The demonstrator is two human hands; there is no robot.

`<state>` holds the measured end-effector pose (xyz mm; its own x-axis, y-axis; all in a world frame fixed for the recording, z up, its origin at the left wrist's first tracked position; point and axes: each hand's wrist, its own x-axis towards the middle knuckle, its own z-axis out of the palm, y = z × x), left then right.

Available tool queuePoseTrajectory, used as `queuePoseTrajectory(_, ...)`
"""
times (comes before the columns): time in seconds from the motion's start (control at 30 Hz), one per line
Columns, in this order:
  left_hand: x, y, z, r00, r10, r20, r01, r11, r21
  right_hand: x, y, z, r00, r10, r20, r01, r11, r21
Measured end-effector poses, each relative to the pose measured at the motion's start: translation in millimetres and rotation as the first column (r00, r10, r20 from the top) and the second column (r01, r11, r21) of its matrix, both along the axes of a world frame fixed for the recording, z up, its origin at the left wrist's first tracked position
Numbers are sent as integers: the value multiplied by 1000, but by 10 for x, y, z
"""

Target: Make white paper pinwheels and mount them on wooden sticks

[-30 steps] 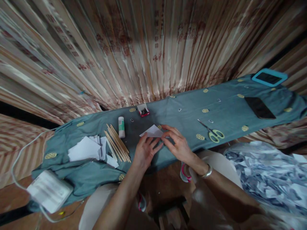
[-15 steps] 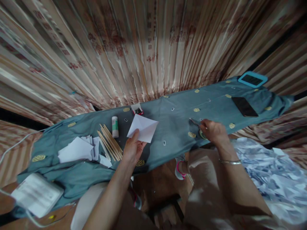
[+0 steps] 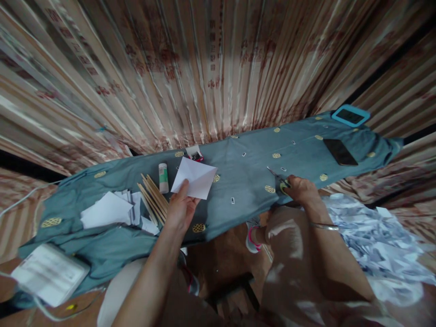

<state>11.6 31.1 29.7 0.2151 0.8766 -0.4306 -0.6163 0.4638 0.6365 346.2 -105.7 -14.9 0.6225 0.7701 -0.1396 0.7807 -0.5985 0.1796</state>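
Note:
My left hand (image 3: 181,206) pinches a creased white square of paper (image 3: 195,177) between thumb and fingers, above the cloth-covered table. At the right, my right hand (image 3: 302,188) is closed on a pair of scissors (image 3: 274,173), whose blades point left. The hand covers part of their yellow-green handles. Close behind the paper sits a small open box (image 3: 195,155) with dark bits in it. To its left stand a green-and-white glue stick (image 3: 164,178) and a bundle of thin wooden sticks (image 3: 153,200).
A pile of white paper sheets (image 3: 107,210) lies on the table's left part. A white box with a cable (image 3: 51,274) sits at the near left. A black phone (image 3: 340,152) and a blue-framed device (image 3: 350,116) lie at the right. Folded papers (image 3: 378,245) are heaped below the table's right side.
The paper in my left hand has shifted slightly left and up. My right hand has turned a little, and more of the scissors shows. The whole view has shifted slightly.

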Motion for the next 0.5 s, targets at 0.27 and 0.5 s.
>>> queuePoseTrajectory(0.27,-18,45,10,999,43,8,-43,998,51,-375,322,-45,687,217,-693,257,820,511)
queuePoseTrajectory(0.5,-5,106,74,998,67,-8,-66,993,99,-1403,682,-61,-229,352,-908,489,848,205)
